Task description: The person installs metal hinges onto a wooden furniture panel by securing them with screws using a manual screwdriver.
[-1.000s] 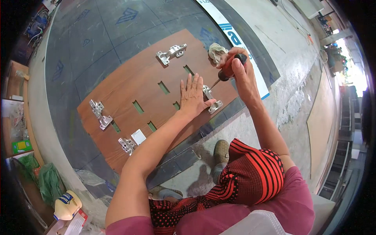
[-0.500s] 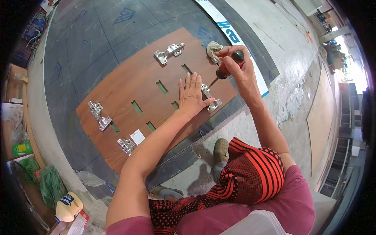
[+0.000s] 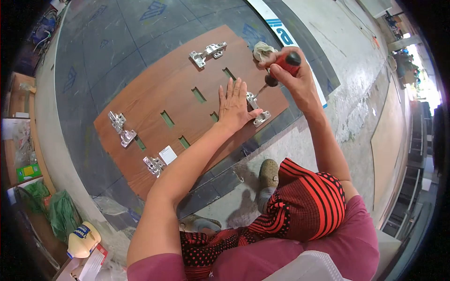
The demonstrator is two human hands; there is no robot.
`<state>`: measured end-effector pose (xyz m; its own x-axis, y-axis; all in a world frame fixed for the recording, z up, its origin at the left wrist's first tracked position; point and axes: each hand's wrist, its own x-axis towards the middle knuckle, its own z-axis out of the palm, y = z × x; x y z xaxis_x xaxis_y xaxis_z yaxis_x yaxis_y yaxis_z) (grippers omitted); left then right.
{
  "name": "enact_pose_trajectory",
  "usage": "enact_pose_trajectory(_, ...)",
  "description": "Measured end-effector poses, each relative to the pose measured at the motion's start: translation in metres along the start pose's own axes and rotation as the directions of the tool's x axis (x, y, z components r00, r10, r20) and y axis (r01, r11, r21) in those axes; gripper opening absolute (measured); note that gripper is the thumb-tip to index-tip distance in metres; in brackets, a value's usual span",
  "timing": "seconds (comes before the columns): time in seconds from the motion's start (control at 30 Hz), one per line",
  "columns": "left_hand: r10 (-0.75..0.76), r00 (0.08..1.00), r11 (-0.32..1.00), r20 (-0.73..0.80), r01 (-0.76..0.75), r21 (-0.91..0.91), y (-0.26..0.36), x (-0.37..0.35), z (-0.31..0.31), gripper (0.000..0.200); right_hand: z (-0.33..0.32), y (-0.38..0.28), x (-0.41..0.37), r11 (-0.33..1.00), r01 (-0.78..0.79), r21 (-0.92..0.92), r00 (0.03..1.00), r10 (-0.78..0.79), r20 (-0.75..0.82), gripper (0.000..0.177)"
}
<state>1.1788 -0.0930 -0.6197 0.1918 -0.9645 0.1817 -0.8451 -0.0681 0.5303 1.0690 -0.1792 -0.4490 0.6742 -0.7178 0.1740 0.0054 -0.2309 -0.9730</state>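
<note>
My left hand (image 3: 231, 108) lies flat on a brown wooden panel (image 3: 183, 84) with its fingers spread, and the thumb touches a metal cabinet hinge (image 3: 262, 118). Wrapped around the red and black handle of a screwdriver (image 3: 284, 65) is my right hand (image 3: 300, 79). The screwdriver's shaft slants down to the hinge plate; whether its tip sits in a screw is too small to tell. Other hinges lie on the panel: one at the far edge (image 3: 208, 54), one at the left (image 3: 121, 127), and one near my left forearm (image 3: 153, 166), partly covered by it.
Several rectangular slots (image 3: 167, 118) cut through the panel. A white label (image 3: 167, 155) is beside the near-left hinge. A crumpled cloth (image 3: 263, 50) lies past the panel's right end. Dark sheeting (image 3: 108, 61) lies beneath. A yellowish jug (image 3: 84, 240) stands at lower left.
The view has shifted slightly, so the panel appears a little right and higher. The screwdriver handle has tilted slightly in my right hand. My left hand stays flat on the panel.
</note>
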Motion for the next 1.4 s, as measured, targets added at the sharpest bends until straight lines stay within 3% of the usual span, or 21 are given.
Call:
enact_pose_trajectory(0.13, 0.014, 0.999, 1.0, -0.03, -0.014, 0.0, -0.003, 0.001, 0.005, 0.1, 0.003, -0.001, -0.002, 0.997, 0.02, -0.073, 0.986, -0.032, -0.164, 0.028)
enact_pose_trajectory(0.23, 0.012, 0.999, 1.0, -0.03, -0.012, 0.004, -0.003, 0.0, 0.005, 0.1, -0.005, 0.006, 0.003, 0.999, 0.042, 0.026, 0.953, -0.032, -0.302, 0.03)
enact_pose_trajectory(0.37, 0.013, 1.0, 1.0, -0.025, -0.013, 0.001, -0.002, 0.001, 0.004, 0.1, -0.007, 0.01, 0.004, 0.989, 0.098, 0.112, 0.949, -0.059, -0.31, 0.03)
enact_pose_trajectory(0.67, 0.023, 1.0, 1.0, -0.02, -0.022, 0.011, -0.004, 0.0, 0.005, 0.101, -0.006, 0.019, 0.003, 0.995, 0.025, 0.099, 0.963, 0.002, -0.27, 0.033)
enact_pose_trajectory(0.87, 0.013, 1.0, 1.0, 0.001, -0.013, 0.016, -0.002, 0.0, 0.003, 0.101, -0.009, 0.006, 0.001, 0.993, 0.017, 0.116, 0.997, -0.008, -0.074, 0.044)
enact_pose_trajectory(0.93, 0.016, 1.0, 1.0, -0.006, -0.016, 0.017, -0.002, 0.0, 0.003, 0.101, -0.009, 0.005, 0.004, 0.999, 0.034, -0.011, 0.999, -0.035, -0.032, 0.045)
enact_pose_trajectory(1.17, 0.03, 0.999, 0.999, -0.028, -0.03, 0.025, -0.002, -0.001, 0.002, 0.1, -0.006, 0.01, 0.006, 0.995, 0.074, -0.061, 0.989, -0.081, -0.125, 0.041)
enact_pose_trajectory(1.23, 0.029, 0.999, 0.999, -0.025, -0.028, 0.017, -0.002, 0.0, 0.002, 0.1, -0.006, 0.012, 0.004, 0.995, 0.013, -0.095, 0.986, -0.028, -0.162, 0.044)
enact_pose_trajectory(1.4, 0.024, 0.999, 1.0, -0.021, -0.024, 0.015, -0.002, 0.0, 0.002, 0.101, -0.007, 0.011, 0.003, 0.999, 0.025, -0.042, 0.994, -0.029, -0.107, 0.046)
